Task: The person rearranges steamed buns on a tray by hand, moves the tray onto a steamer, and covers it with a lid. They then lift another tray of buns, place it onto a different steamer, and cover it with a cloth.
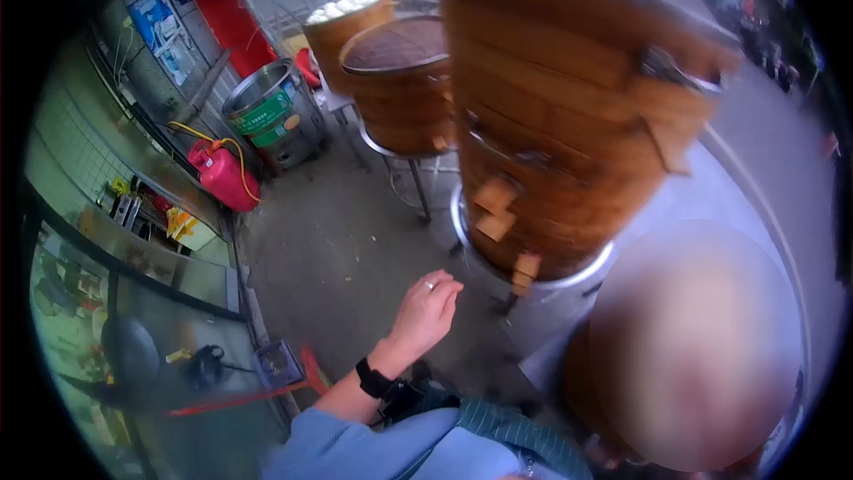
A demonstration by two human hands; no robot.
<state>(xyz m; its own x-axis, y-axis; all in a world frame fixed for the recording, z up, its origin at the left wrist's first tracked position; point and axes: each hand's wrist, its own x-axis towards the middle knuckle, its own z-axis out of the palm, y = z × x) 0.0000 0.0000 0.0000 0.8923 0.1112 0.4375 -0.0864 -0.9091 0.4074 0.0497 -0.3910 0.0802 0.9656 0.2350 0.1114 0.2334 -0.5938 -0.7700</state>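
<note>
My left hand [425, 313] is raised over the grey floor, in front of a tall stack of bamboo steamers [569, 98]. Its fingers are curled and pressed together, with nothing seen in them. A ring shows on one finger and a black watch [374, 380] on the wrist. The steamer stack, smeared by motion, rests on a round metal rim [569, 282] and has wooden block handles [495, 210]. Hand and stack are apart. My right hand does not show. A blurred round patch covers the lower right.
Behind stand a shorter round steamer [400, 93] on a metal-legged stand and a steamer of white buns [345, 7]. A pink gas cylinder [222, 176] with a yellow hose and a metal drum [267, 111] line the left wall. Glass doors [191, 329] are nearer. A road runs right.
</note>
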